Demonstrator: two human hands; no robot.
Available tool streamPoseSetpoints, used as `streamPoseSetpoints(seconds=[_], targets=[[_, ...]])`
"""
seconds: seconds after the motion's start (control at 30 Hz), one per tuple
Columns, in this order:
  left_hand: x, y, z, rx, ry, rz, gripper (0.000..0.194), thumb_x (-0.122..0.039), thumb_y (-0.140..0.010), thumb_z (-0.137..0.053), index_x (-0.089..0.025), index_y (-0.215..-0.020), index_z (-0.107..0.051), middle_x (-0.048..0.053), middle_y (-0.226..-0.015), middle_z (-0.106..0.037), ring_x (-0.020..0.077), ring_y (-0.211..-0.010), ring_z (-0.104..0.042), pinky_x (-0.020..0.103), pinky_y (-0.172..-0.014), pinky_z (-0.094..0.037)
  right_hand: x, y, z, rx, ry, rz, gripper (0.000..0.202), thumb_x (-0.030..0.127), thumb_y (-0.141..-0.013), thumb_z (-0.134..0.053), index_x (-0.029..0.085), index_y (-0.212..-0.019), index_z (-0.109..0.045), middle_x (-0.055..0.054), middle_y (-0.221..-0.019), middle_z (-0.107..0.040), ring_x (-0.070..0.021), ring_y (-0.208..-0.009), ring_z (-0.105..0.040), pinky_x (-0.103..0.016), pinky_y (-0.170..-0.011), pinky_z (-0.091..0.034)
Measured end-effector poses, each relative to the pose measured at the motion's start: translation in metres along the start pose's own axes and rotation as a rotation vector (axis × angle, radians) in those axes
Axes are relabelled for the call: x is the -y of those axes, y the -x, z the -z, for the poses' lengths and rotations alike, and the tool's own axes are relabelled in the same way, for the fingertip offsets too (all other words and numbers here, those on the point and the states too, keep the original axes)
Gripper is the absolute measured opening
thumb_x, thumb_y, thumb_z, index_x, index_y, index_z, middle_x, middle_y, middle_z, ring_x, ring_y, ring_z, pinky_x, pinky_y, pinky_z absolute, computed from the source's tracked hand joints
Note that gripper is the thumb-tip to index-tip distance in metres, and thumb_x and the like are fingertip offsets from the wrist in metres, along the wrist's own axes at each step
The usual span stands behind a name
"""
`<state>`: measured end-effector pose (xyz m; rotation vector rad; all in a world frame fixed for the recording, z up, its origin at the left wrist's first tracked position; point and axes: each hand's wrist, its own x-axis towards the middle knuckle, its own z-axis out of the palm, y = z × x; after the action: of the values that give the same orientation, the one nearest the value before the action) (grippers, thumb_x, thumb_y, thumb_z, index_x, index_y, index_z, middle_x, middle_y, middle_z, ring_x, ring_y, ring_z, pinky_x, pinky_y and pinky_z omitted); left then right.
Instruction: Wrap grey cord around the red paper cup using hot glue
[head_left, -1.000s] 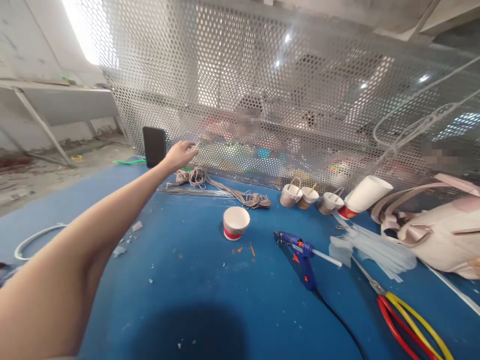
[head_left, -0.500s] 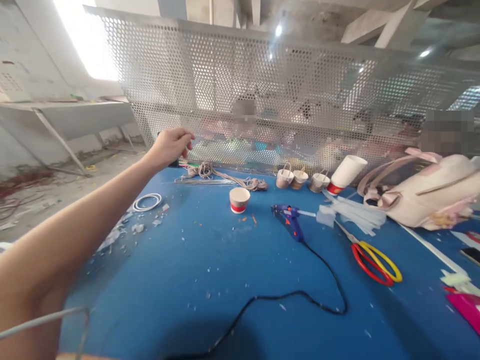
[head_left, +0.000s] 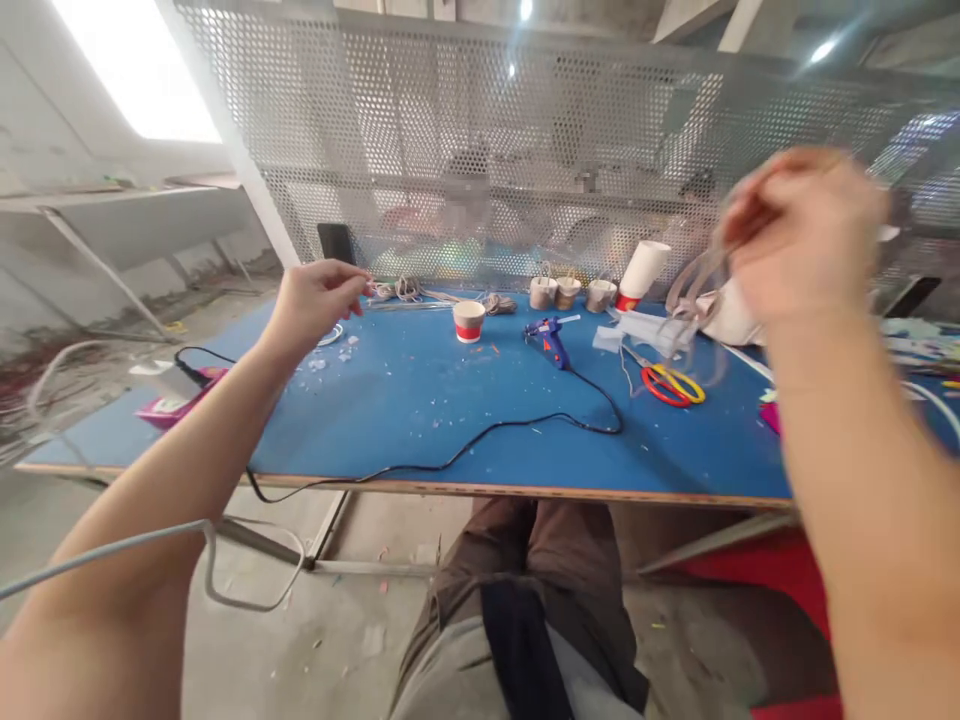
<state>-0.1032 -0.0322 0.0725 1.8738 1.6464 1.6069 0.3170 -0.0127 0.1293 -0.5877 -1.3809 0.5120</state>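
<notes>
My left hand (head_left: 319,300) is over the back left of the table, thumb and fingers pinched together. What the fingertips hold, if anything, is too small to make out. My right hand (head_left: 806,235), smeared by motion, is raised at the right with curled fingers. A thin, blurred length of cord (head_left: 721,350) hangs from it toward the table. Between the hands, a small paper cup (head_left: 469,322) with a red band and a beige cord-wrapped upper part stands upright. Bundles of beige cord (head_left: 409,290) lie behind it. A blue glue gun (head_left: 551,342) rests to its right.
Scissors (head_left: 673,385) with red and yellow handles lie near clear glue sticks (head_left: 652,330). Several small cord-wrapped cups (head_left: 567,293) and a stack of paper cups (head_left: 643,272) stand before the perforated metal screen (head_left: 420,150). A black cable (head_left: 480,437) crosses the blue table (head_left: 420,390).
My right hand has come into view, raised, with cord hanging from it. The view has tipped down, showing the table's front edge and my lap. My left hand's fingers have come together in a pinch.
</notes>
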Motion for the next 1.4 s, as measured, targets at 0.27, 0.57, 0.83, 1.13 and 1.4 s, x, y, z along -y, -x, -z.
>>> streamPoseSetpoints(seconds=[0.27,0.57,0.83,1.13,1.4], targets=[[0.037,0.02,-0.016,0.025,-0.078,0.145,0.021,-0.015,-0.075,-0.037,-0.019,-0.059,-0.05,-0.005,-0.046,-0.051,0.0079,-0.044,-0.049,0.021,-0.046,-0.039,-0.111,0.102,-0.035,0.058,0.173,-0.282,0.006,0.02,-0.065,-0.062,0.018,-0.067,-0.056,0.003,-0.057,-0.06,-0.0086,-0.043,-0.055,-0.021,-0.043,-0.047],[0.074,0.028,-0.037,0.134,-0.309,0.267,0.028,-0.014,-0.082,-0.033,-0.015,-0.059,-0.048,-0.005,-0.048,-0.048,0.006,-0.05,-0.041,0.017,-0.052,-0.037,-0.148,0.132,-0.032,0.164,0.397,-0.378,0.007,0.011,-0.068,-0.057,0.018,-0.067,-0.059,0.004,-0.057,-0.06,-0.0085,-0.048,-0.056,-0.021,-0.051,-0.046],[0.078,0.03,-0.054,0.219,-0.447,0.255,0.019,-0.014,-0.08,-0.038,-0.014,-0.068,-0.052,-0.006,-0.053,-0.045,0.0084,-0.057,-0.043,0.02,-0.067,-0.042,-0.143,0.131,-0.03,0.204,0.45,-0.439,0.011,0.009,-0.073,-0.053,0.018,-0.074,-0.06,0.003,-0.064,-0.063,-0.0077,-0.051,-0.058,-0.02,-0.052,-0.047],[0.099,0.039,-0.042,0.238,-0.449,0.278,0.021,-0.03,-0.078,-0.041,-0.025,-0.097,-0.051,-0.003,-0.068,-0.056,0.0155,-0.06,-0.057,0.028,-0.065,-0.047,-0.119,0.134,-0.024,0.243,0.489,-0.458,0.006,0.018,-0.081,-0.057,0.022,-0.078,-0.062,0.0,-0.07,-0.066,-0.0119,-0.055,-0.062,-0.025,-0.055,-0.055],[0.099,0.045,-0.034,0.171,-0.435,0.438,0.02,-0.032,-0.073,-0.042,-0.036,-0.091,-0.051,-0.002,-0.068,-0.056,0.0225,-0.065,-0.06,0.035,-0.066,-0.046,-0.123,0.141,-0.016,0.13,0.434,-0.565,0.006,0.02,-0.081,-0.06,0.023,-0.08,-0.064,0.0,-0.073,-0.066,-0.0135,-0.054,-0.062,-0.026,-0.049,-0.056]])
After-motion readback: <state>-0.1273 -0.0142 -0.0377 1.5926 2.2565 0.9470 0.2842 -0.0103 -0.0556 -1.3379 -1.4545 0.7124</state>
